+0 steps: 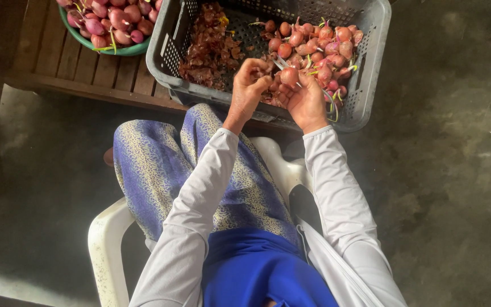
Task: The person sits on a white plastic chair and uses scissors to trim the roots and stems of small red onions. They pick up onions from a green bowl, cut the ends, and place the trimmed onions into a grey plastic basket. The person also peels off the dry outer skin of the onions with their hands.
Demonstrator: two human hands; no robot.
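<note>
My right hand holds a single red shallot over the near edge of a grey plastic crate. My left hand is closed right beside it, fingers curled around what looks like a small knife, its thin blade pointing at the shallot. Both hands almost touch. In the right half of the crate lies a heap of unpeeled shallots with green sprouts. A pile of dry reddish-brown skins fills the left half.
A green bowl of peeled purple shallots stands at the top left on a slatted wooden platform, which also carries the crate. I sit on a white plastic chair, patterned blue cloth over my knees. Dark concrete floor lies around.
</note>
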